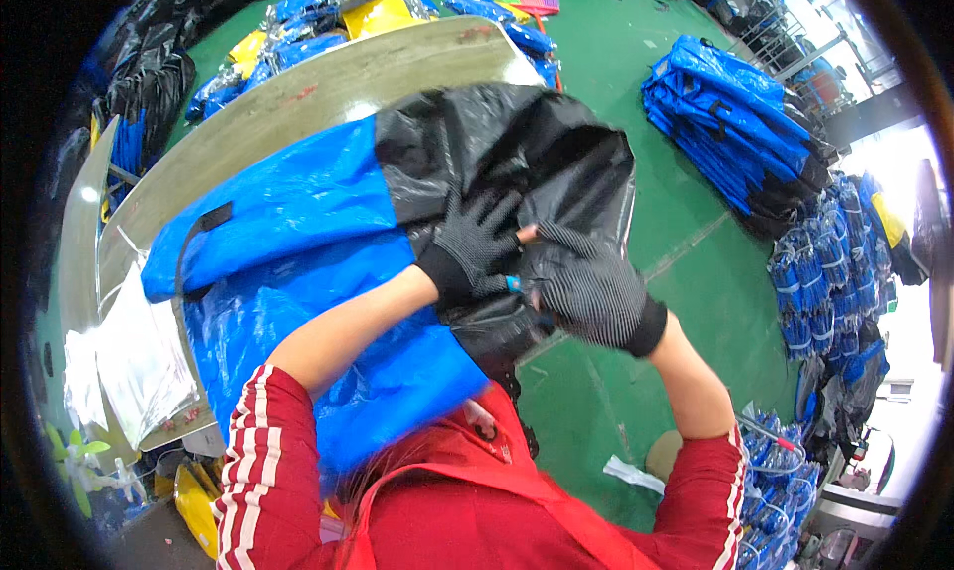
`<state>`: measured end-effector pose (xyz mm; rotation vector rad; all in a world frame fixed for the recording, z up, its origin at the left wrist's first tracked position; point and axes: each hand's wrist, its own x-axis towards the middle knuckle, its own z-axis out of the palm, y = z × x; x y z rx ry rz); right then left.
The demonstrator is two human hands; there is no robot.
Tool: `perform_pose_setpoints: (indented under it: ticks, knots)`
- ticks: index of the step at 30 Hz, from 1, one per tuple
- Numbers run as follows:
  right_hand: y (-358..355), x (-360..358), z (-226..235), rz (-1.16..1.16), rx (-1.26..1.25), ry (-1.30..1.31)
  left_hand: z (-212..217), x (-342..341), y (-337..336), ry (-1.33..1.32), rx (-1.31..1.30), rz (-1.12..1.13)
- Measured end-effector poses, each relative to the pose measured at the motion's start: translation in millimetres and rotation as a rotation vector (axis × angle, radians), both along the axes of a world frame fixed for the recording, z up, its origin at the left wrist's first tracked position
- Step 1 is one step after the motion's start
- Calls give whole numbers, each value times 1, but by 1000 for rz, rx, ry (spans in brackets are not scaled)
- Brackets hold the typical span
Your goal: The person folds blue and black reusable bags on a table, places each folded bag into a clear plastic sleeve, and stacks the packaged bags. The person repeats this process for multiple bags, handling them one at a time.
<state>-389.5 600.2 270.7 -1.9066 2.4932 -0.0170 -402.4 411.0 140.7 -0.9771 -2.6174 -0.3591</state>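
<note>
Blue-and-black bag [298,262], a large tarpaulin-like sack with a black plastic upper section, lies across the pale worktable [328,83] directly ahead, its black end bunched toward the near right edge. Nearest the camera, both forearms come up out of red sleeves with white stripes. The left hand [469,244], in a dark knit glove, lies with fingers spread and pressing flat on the crumpled black section, not closed around anything. The right hand [588,284], also gloved, is curled over a fold of the black material just beside the left; a bare fingertip shows between the two, and something small and blue sits at their meeting point, too small to identify. To work this part well, my judgement is that the flat hand should pin the sheet firmly while the curled hand draws the fold taut, keeping the seam line between blue and black straight. Farther off on the green floor [636,83] lie a stack of folded blue bags [730,113], and bundled ones [825,292] to the right.
</note>
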Motion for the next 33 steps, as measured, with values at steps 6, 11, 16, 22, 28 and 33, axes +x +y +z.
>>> perform_pose_setpoints:
  ticks: [6,11,16,22,28,33]
  knots:
    - [-89,-119,-51,-277,66,-74,44,67,-86,-274,-101,-248]
    - [-84,-149,-98,-377,57,-441,88,234,-257,-690,-109,-7]
    - [-78,-165,-94,-340,54,-606,47,365,-312,-704,57,657]
    - [-42,-131,-96,-255,163,-520,-50,388,-363,-561,1071,1177]
    - [-29,-89,-111,-214,95,-18,22,306,-319,-15,122,1399]
    - [-27,-81,-105,-146,-194,116,46,186,-241,-1,-162,726]
